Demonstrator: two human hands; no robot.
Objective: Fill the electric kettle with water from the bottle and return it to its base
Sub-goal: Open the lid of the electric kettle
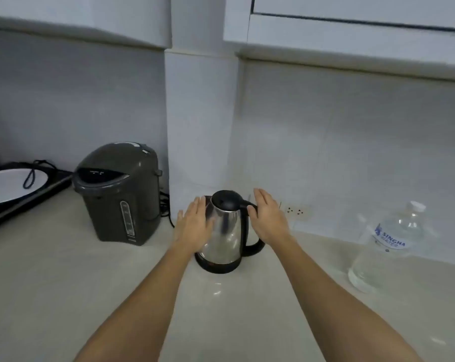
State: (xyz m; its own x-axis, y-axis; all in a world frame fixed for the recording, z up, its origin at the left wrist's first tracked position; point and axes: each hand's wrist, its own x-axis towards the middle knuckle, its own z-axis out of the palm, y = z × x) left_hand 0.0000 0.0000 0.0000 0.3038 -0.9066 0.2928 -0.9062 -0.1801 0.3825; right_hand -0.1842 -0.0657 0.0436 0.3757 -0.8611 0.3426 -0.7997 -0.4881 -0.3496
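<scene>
A steel electric kettle [225, 231] with a black lid and black handle stands upright on its black base [216, 267] on the pale counter, lid down. My left hand [193, 226] is flat and open against the kettle's left side, fingers spread. My right hand [266, 218] is open over the top of the handle on the right, thumb touching it, fingers not wrapped around it. A large clear water bottle [388, 246] with a white cap and a blue-lettered label stands upright at the right, well apart from both hands.
A dark grey hot-water dispenser [118, 194] stands left of the kettle, its cord trailing behind. A black cooktop with a white plate [9, 186] sits at the far left. A wall socket [296, 211] is behind the kettle. Cabinets hang overhead.
</scene>
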